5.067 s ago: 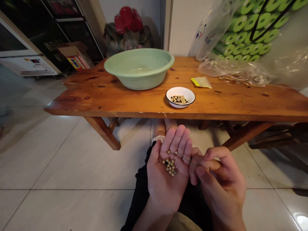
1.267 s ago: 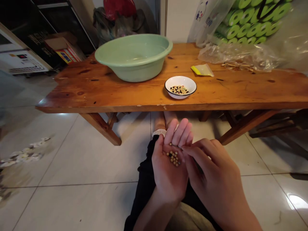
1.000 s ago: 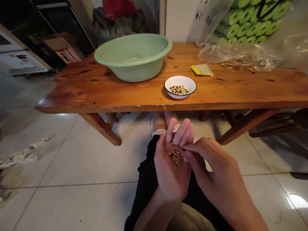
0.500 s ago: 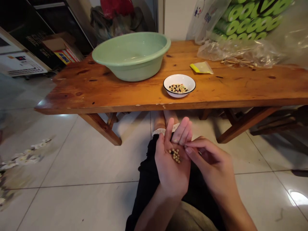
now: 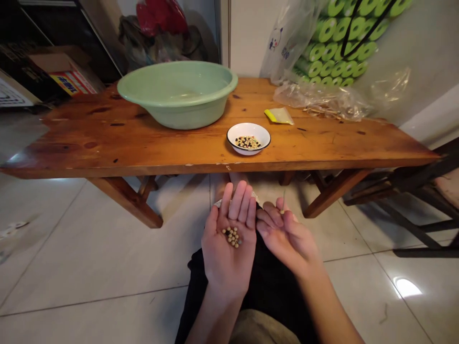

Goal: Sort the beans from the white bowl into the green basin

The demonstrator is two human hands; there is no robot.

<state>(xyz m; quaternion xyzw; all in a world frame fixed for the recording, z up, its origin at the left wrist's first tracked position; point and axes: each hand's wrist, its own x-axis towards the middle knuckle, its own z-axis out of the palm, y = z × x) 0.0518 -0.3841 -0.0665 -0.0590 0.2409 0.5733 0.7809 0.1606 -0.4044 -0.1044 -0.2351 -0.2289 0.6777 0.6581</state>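
My left hand [image 5: 229,239] lies palm up with its fingers stretched out. A small pile of beads [image 5: 232,237], mostly cream with a dark one or two, rests in its palm. To the right, my right hand [image 5: 287,234] is turned partly palm up and pinches a thin string [image 5: 284,198] between thumb and finger. A single cream bead [image 5: 282,211] sits on or against the string at the fingertips. Beyond both hands, a white dark-rimmed bowl [image 5: 248,152] holds more cream, black and a few reddish beads near the table's front edge.
On the wooden table [image 5: 161,153] stands a large green basin [image 5: 186,114]. A small yellow-and-clear packet [image 5: 279,116] lies behind the bowl. Farther back right are crumpled clear plastic [image 5: 322,98] and green rolls [image 5: 333,48]. A dark stool [image 5: 423,205] stands at right.
My right hand has drawn away from the left palm to the right and turned upward, bringing the string and bead into sight. My left hand's fingers have straightened. The view has shifted right.
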